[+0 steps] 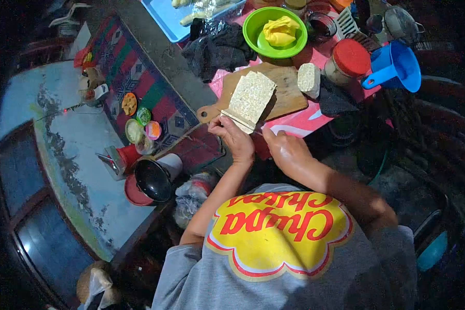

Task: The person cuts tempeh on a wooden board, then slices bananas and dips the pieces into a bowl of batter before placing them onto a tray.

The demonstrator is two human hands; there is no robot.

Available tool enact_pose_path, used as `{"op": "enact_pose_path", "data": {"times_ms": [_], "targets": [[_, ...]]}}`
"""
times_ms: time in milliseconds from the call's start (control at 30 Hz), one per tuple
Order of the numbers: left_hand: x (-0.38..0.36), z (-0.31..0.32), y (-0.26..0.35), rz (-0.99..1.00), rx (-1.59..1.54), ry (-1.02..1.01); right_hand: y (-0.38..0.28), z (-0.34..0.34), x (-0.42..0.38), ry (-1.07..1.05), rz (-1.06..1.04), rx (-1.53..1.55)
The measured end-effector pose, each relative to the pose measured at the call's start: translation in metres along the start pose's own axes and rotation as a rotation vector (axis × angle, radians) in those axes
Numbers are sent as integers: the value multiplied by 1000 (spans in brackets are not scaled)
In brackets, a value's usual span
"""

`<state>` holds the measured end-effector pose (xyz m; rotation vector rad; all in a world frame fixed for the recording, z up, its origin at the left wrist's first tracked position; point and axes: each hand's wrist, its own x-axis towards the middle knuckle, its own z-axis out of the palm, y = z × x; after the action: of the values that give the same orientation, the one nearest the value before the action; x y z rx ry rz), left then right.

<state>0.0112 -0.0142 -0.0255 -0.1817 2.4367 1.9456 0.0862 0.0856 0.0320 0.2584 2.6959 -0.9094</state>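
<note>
A block of pale, speckled tempeh (253, 95) lies on a wooden cutting board (289, 98), with a thin slice (237, 120) at its near end. My left hand (236, 139) is closed on this near end, thumb and fingers against the slice. Just to the right, my right hand (289, 152) is wrapped round what appears to be a knife. Only a thin bit of it shows beside the tempeh; the handle is hidden in my fist. Another piece of tempeh (309, 80) stands at the board's right edge.
Behind the board is a green bowl (250, 39) holding something yellow. A red-lidded jar (350, 57) and a blue dipper (398, 64) stand at right. A dark cloth (219, 51) and a blue tray (173, 26) lie behind; a black bowl (154, 181) is at left.
</note>
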Motion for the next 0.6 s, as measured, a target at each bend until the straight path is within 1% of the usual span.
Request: {"op": "enact_pose_path", "data": {"times_ms": [67,133,167,233,367,433,600], "targets": [[-2,-1,7,-39,0,-19,-1,1,-1,0,14,-1],[-4,4,32,-200,-12,-10,-1,2,-2,15,10,18],[-5,6,30,-202,-9,-16,-1,3,-3,15,17,21],[-2,11,26,-253,-158,-48,0,4,-2,12,20,22],[-1,9,33,-234,-53,-26,2,6,-13,27,40,20],[-2,9,35,-293,-12,-19,4,11,-10,59,35,11],[-3,9,38,-267,37,-18,5,19,-2,63,30,9]]}}
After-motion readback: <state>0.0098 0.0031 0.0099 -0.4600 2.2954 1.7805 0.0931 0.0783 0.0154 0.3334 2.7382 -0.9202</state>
